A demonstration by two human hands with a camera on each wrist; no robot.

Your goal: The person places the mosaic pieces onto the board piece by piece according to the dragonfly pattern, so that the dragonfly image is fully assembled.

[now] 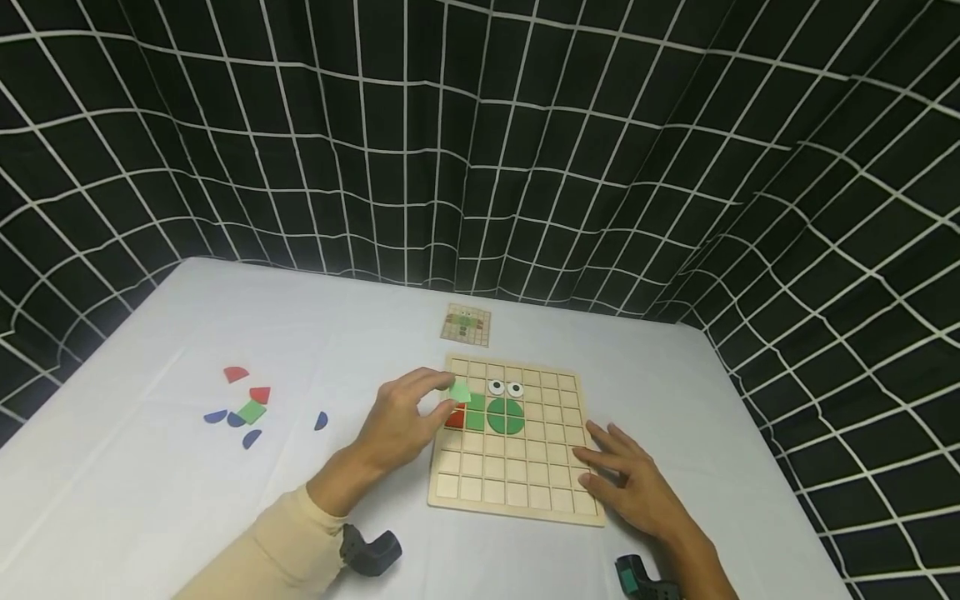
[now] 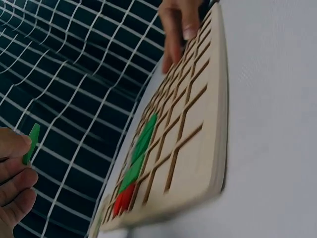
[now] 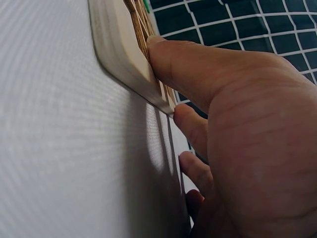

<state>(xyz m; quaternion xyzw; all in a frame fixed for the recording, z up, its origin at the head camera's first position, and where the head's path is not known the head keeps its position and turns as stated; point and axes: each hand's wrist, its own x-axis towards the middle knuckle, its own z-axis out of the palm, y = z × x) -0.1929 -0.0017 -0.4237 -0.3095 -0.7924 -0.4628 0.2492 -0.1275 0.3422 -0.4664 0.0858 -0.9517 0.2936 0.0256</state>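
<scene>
My left hand [image 1: 397, 422] pinches a thin green piece [image 1: 460, 392] between thumb and fingers, held above the left side of a wooden grid board [image 1: 517, 490]. In the left wrist view the green piece [image 2: 31, 144] is seen nearly edge-on. On the board, green squares [image 1: 475, 421] stand between a red piece [image 1: 454, 419], partly covered by my fingers, and a green circle of quarter pieces [image 1: 506, 417]. Two round eye pieces [image 1: 497, 387] sit above the circle. My right hand [image 1: 630, 483] rests loosely at the board's right edge, thumb touching its top in the right wrist view.
A small pattern card [image 1: 466, 325] lies behind the board. To the left on the white table [image 1: 150, 483] are loose red pieces [image 1: 236, 374], a green square [image 1: 252, 411] and several blue half-rounds [image 1: 215, 416]. A dark grid curtain [image 1: 420, 150] stands beyond the table.
</scene>
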